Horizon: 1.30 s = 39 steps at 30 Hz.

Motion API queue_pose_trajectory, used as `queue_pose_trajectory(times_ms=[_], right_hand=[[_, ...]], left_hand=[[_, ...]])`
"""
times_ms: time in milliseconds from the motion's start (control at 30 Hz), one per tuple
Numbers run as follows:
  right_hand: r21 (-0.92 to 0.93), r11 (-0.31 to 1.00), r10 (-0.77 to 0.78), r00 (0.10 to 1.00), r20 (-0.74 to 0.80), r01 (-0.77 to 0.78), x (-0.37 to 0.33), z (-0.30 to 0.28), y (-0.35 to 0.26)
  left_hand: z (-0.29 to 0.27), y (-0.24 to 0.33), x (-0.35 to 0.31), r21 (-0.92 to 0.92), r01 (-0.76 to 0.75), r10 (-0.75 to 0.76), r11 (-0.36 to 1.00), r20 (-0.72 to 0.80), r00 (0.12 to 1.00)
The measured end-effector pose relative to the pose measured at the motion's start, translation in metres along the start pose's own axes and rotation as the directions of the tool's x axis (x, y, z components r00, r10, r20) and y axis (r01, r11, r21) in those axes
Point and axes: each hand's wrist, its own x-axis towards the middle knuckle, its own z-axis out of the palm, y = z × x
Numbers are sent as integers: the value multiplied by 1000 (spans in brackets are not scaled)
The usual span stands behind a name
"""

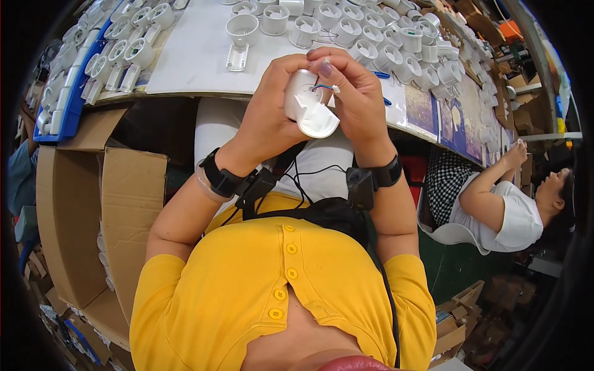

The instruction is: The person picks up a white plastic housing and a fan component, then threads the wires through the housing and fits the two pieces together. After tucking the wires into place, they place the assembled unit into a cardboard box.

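The surface (192,59) runs across the top of the view, mostly white, with a purple, pale-patched stretch (455,120) toward the right; round white housings (373,34) with vaned insides crowd its middle and right, some touching; one open white cup (242,28) sits nearer the front edge, its handle pointing toward that edge; more handled white housings (140,53) cluster at left; two slim blue objects (381,75) lie near the front, partly hidden.

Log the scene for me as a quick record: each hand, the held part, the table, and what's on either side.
Left hand: holding the white plastic part
Right hand: beside the part, exact grip unclear
Part: thin coloured wires and a small white plug showing
Table: many white fan cups
Left side: open cardboard box, blue tray of white parts
Right side: seated co-worker in a white top
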Motion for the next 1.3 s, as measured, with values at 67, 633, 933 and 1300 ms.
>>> queue_pose_trajectory(times_ms=[67, 633, 933, 1300], right_hand=[[31, 999, 38, 998, 50, -39, 2, -7, -2], [-529, 794, -267, 954, 137, 298, 2, -14, -11], [-144, 980, -132, 989, 59, 140, 9, -11, -10], [-383, 850, -301, 930, 211, 362, 5, -27, -5]], left_hand=[[1, -1, 0, 0, -9, 9, 1000, -24, 1000], [9, -6, 0, -33, -32, 35, 999, 88, 996], [5, -3, 2, -60, -22, 22, 998, -3, 1000], [3, -2, -1, -197, 107, -103, 975, 28, 994]])
